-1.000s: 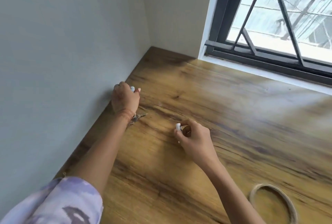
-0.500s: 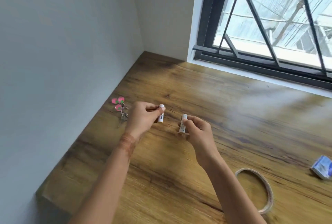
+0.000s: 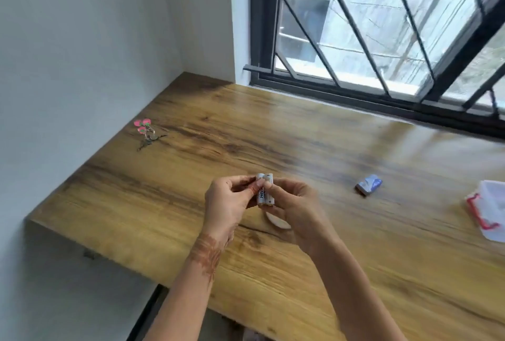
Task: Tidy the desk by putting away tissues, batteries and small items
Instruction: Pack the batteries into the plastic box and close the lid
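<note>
The left hand (image 3: 228,204) and right hand (image 3: 293,205) pinch two batteries (image 3: 264,190) together. Next, I think, carry them to the box (image 3: 489,209) at 3 o'clock.

White batteries (image 3: 264,190) with dark lettering, a brown wood-grain desk (image 3: 341,245), a pink-and-green keyring (image 3: 144,125), a blue-and-white packet (image 3: 368,184), a clear box (image 3: 489,212) with red clips, a black window frame (image 3: 259,21).

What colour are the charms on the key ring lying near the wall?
Pink with some green, on the key ring; the head view shows them.
</note>
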